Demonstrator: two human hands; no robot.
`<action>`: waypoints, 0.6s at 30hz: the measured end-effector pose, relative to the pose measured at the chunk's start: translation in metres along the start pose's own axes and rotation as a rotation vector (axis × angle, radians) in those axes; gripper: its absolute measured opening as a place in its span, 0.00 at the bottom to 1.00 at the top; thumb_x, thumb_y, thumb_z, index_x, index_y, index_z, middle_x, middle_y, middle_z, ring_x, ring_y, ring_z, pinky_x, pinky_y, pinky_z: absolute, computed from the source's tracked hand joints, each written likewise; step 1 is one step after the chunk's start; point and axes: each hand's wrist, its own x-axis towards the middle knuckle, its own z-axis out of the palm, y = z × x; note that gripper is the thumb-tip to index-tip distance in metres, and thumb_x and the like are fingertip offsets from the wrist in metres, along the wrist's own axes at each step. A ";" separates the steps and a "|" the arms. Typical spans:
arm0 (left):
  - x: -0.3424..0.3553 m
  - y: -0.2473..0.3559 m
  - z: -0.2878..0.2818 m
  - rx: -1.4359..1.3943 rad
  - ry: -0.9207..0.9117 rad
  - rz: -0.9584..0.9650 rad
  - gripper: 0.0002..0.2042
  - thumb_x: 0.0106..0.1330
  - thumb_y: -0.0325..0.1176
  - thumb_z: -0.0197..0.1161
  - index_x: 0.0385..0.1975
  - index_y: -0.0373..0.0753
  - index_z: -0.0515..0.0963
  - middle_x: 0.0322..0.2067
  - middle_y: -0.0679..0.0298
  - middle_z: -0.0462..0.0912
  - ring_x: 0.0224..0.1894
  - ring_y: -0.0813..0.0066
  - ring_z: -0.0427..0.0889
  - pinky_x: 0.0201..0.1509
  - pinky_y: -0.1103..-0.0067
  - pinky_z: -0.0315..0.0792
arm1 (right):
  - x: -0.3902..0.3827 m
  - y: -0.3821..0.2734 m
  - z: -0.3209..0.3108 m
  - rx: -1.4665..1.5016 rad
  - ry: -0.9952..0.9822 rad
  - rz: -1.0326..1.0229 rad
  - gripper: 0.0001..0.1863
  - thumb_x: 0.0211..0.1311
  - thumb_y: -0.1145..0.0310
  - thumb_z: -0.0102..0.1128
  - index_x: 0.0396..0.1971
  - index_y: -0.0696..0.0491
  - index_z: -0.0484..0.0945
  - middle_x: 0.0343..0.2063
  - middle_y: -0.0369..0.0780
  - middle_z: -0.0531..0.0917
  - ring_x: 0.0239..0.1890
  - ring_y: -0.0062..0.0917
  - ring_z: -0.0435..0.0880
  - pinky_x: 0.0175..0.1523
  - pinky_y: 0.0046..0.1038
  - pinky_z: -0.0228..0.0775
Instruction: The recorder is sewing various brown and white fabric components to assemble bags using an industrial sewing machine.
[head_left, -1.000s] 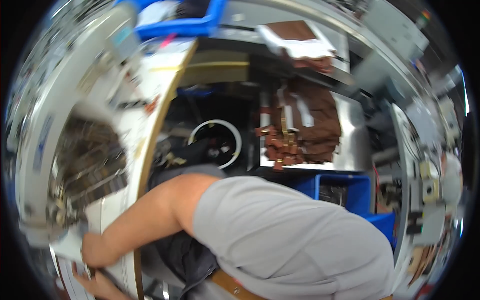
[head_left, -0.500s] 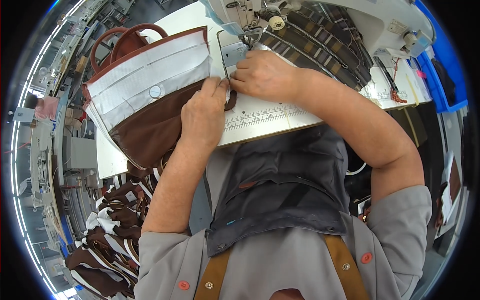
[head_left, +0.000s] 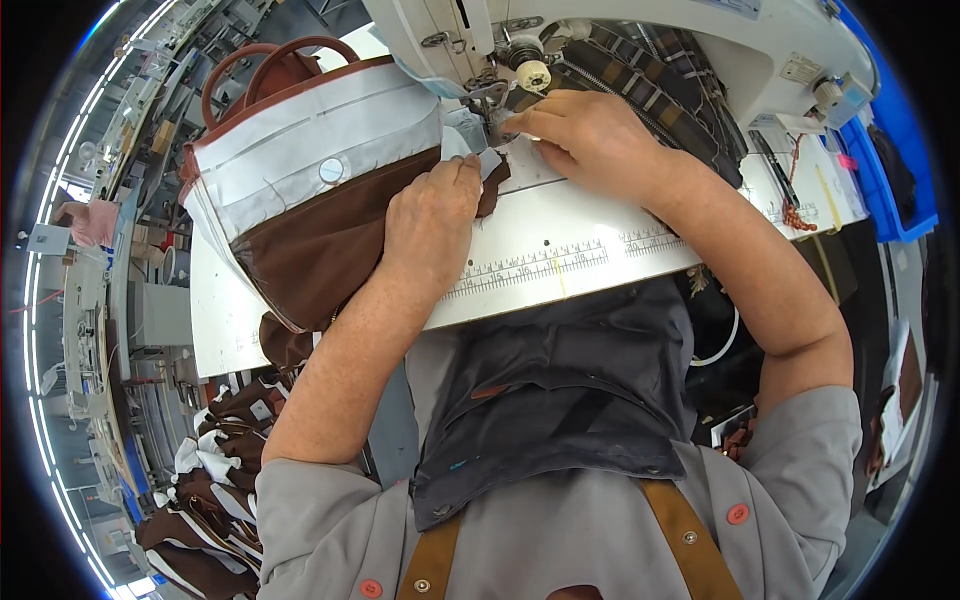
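A handbag (head_left: 330, 215) lies on the left of the sewing table, with brown fabric, a white panel with a round disc, and reddish-brown handles. My left hand (head_left: 432, 222) has its fingers closed on the bag's brown fabric at its right end, where the edge reaches toward the sewing machine's needle area (head_left: 490, 100). Just right of the presser foot is my right hand (head_left: 605, 140), its index finger stretched out and thumb apart, with nothing seen between them. Its other fingers are partly hidden.
The white sewing machine (head_left: 700, 35) spans the back of the white table (head_left: 540, 240), which has a printed ruler scale. Plaid fabric with zips (head_left: 680, 90) lies behind my right hand. A blue bin (head_left: 900, 190) stands at right, and brown and white pieces (head_left: 215, 490) are heaped lower left.
My right hand has lifted off the fabric edge beside my left, its fingers spreading near the needle. The bag and my left hand have shifted slightly right, the brown edge now closer to the needle.
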 end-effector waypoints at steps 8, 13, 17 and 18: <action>0.004 0.002 0.003 -0.093 -0.003 -0.105 0.19 0.54 0.19 0.60 0.48 0.35 0.79 0.37 0.55 0.83 0.39 0.52 0.84 0.41 0.64 0.78 | 0.014 -0.004 0.013 0.085 0.005 -0.110 0.12 0.50 0.72 0.60 0.36 0.56 0.82 0.38 0.39 0.83 0.43 0.32 0.84 0.45 0.33 0.79; 0.006 0.005 0.004 -0.147 0.003 -0.195 0.17 0.53 0.20 0.64 0.44 0.37 0.75 0.36 0.55 0.83 0.40 0.49 0.83 0.43 0.62 0.76 | 0.014 -0.003 0.017 0.097 -0.038 -0.153 0.14 0.48 0.71 0.60 0.37 0.57 0.84 0.41 0.41 0.84 0.45 0.34 0.83 0.49 0.33 0.78; 0.010 0.007 0.000 -0.184 0.001 -0.222 0.17 0.52 0.20 0.65 0.42 0.37 0.72 0.36 0.54 0.83 0.41 0.47 0.82 0.43 0.61 0.74 | 0.014 -0.001 0.021 0.088 -0.004 -0.176 0.09 0.50 0.71 0.60 0.31 0.55 0.84 0.34 0.37 0.84 0.44 0.31 0.84 0.44 0.33 0.79; 0.011 0.007 0.001 -0.191 0.008 -0.221 0.17 0.52 0.20 0.65 0.41 0.38 0.71 0.37 0.54 0.83 0.41 0.47 0.82 0.43 0.61 0.74 | 0.014 0.000 0.022 0.088 0.001 -0.176 0.09 0.49 0.72 0.60 0.32 0.55 0.84 0.33 0.37 0.84 0.43 0.32 0.84 0.44 0.34 0.79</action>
